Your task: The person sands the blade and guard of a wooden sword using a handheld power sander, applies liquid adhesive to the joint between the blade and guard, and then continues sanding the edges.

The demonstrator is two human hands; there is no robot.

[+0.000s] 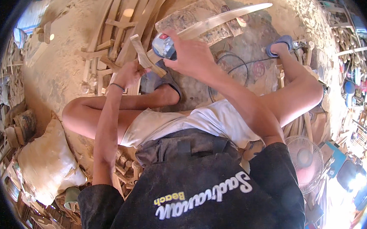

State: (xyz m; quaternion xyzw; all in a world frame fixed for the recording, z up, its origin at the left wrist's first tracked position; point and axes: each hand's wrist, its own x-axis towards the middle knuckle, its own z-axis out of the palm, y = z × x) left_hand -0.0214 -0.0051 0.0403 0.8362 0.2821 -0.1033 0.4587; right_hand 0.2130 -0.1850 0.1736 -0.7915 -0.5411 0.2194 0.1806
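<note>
My right hand (191, 58) is wrapped round a blue-grey power sander (163, 47) with a red switch. In my left hand (129, 74) is a short curved piece of wood (141, 52), pale and flared at its far end. The sander sits right beside this piece; I cannot tell whether they touch. Beyond my right hand, a long, pale, curved wooden strip (227, 18) tapers to a point at the far right and lies across a worn wooden block (189, 16). My right hand hides its near end.
A black cable (249, 62) loops over the dusty floor between my legs. Long wooden strips (118, 9) and small offcuts (105, 46) lie at the far left. A round fan (304, 157) stands at the right, a pale sack (50, 163) at the left. Wood pieces (357, 51) pile up far right.
</note>
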